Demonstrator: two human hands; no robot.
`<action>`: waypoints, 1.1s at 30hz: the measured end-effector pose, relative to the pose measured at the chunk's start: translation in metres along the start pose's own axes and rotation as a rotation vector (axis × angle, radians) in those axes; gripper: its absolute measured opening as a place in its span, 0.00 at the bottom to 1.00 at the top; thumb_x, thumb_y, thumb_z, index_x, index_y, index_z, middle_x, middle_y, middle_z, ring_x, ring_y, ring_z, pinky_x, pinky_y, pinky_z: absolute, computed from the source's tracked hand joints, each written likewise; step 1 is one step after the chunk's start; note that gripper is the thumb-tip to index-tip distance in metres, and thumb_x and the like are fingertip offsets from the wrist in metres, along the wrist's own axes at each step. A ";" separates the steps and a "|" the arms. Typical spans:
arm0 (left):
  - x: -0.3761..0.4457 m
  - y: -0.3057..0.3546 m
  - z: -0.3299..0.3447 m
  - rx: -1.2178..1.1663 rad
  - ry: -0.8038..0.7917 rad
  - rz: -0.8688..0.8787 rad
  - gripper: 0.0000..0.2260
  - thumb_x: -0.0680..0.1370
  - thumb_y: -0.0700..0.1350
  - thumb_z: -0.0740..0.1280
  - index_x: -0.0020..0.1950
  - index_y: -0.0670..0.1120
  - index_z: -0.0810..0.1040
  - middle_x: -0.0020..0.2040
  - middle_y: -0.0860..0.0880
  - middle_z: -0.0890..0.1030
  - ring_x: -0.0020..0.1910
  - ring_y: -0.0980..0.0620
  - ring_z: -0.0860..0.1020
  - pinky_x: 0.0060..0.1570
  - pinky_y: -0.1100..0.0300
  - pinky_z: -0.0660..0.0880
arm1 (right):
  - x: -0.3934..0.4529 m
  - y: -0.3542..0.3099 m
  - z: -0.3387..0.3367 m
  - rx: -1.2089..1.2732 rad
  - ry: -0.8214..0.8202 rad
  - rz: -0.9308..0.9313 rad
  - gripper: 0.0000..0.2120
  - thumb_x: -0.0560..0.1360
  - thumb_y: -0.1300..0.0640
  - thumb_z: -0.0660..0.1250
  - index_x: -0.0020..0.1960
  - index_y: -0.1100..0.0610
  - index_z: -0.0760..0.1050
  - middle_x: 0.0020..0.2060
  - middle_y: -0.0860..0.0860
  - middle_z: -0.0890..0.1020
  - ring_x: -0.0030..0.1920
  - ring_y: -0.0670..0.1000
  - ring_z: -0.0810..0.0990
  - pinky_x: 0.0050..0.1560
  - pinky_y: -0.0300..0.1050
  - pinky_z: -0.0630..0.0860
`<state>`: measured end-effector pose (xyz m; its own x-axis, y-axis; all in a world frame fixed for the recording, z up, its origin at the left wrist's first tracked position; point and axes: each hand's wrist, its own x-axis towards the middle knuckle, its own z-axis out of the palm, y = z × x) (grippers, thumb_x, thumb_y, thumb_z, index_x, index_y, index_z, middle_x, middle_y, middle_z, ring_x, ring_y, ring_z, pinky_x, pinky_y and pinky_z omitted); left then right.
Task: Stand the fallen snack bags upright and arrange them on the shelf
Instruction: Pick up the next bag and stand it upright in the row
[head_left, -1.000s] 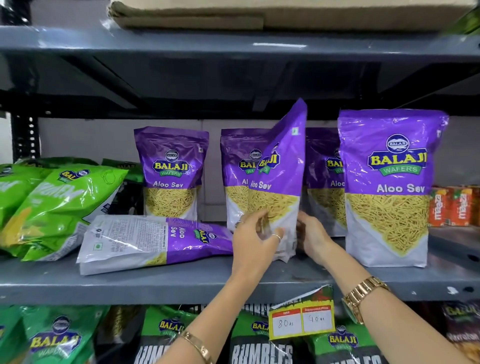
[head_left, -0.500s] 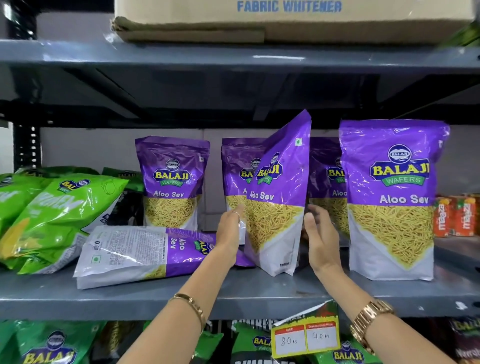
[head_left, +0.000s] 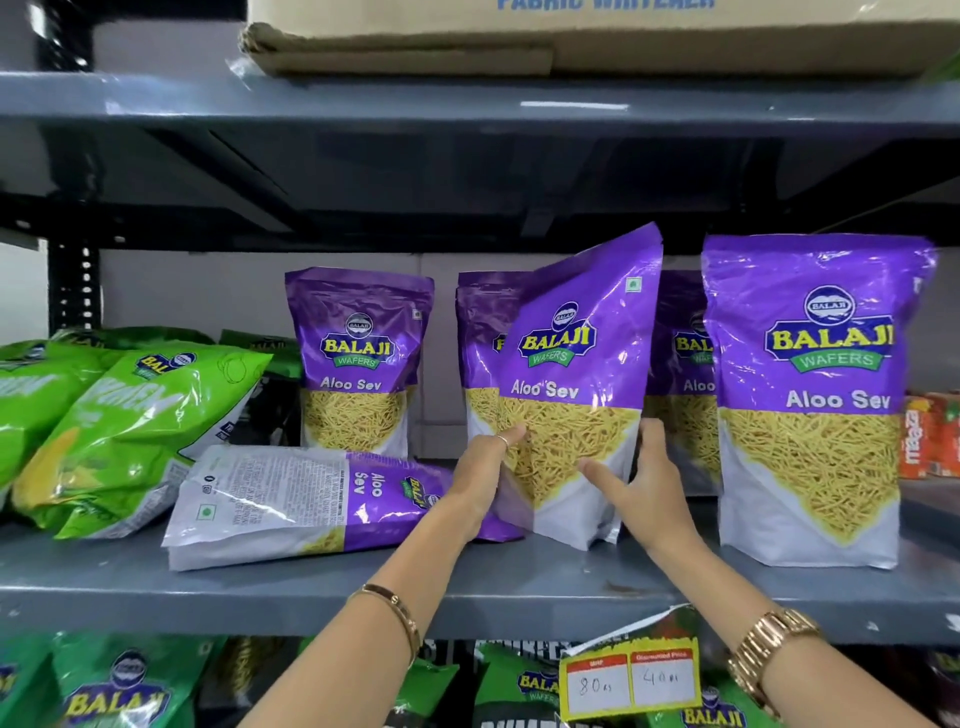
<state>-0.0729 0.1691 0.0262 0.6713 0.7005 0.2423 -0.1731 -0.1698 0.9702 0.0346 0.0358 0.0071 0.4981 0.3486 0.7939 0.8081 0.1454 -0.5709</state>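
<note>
A purple Aloo Sev bag (head_left: 576, 384) stands on the grey shelf (head_left: 311, 592), tilted slightly right. My left hand (head_left: 480, 478) presses its left edge and my right hand (head_left: 644, 483) grips its lower right edge. One purple bag (head_left: 311, 504) lies flat on its side to the left, back label up, its top end under my left hand. Upright purple bags stand at the back left (head_left: 358, 358), behind the held bag (head_left: 480, 343), at the back right (head_left: 685, 379) and at the front right (head_left: 810, 395).
Green snack bags (head_left: 119, 426) lean in a pile at the shelf's left end. Orange Maaza cartons (head_left: 930, 436) sit at the far right. A cardboard box (head_left: 597, 36) rests on the upper shelf. A price tag (head_left: 631, 680) hangs from the shelf's front edge above green bags below.
The held bag has turned to face front and stands straighter on the shelf. My left hand slid to its left edge; my right hand now grips its right side.
</note>
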 end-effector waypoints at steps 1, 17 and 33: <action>0.001 -0.001 -0.001 0.046 0.040 0.029 0.09 0.74 0.55 0.65 0.43 0.50 0.73 0.49 0.51 0.76 0.49 0.52 0.74 0.50 0.57 0.67 | 0.002 0.003 -0.001 0.030 -0.032 0.027 0.20 0.69 0.55 0.72 0.50 0.56 0.61 0.39 0.49 0.74 0.42 0.52 0.74 0.37 0.45 0.70; -0.015 -0.010 -0.017 0.402 0.133 0.117 0.21 0.70 0.42 0.70 0.61 0.44 0.71 0.60 0.44 0.76 0.57 0.45 0.75 0.59 0.50 0.73 | 0.012 0.033 0.008 -0.060 -0.309 0.298 0.22 0.79 0.45 0.52 0.71 0.51 0.59 0.69 0.53 0.70 0.69 0.56 0.67 0.58 0.43 0.61; -0.032 -0.013 -0.026 0.843 -0.003 0.093 0.24 0.76 0.59 0.58 0.65 0.52 0.52 0.57 0.36 0.77 0.60 0.36 0.73 0.69 0.36 0.54 | 0.008 0.016 0.000 0.022 -0.449 0.500 0.33 0.76 0.40 0.53 0.74 0.55 0.49 0.73 0.52 0.61 0.72 0.54 0.60 0.68 0.48 0.58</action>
<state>-0.1108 0.1667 0.0061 0.6833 0.6561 0.3204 0.3666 -0.6878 0.6265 0.0517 0.0408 0.0039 0.6281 0.7292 0.2716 0.5048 -0.1162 -0.8554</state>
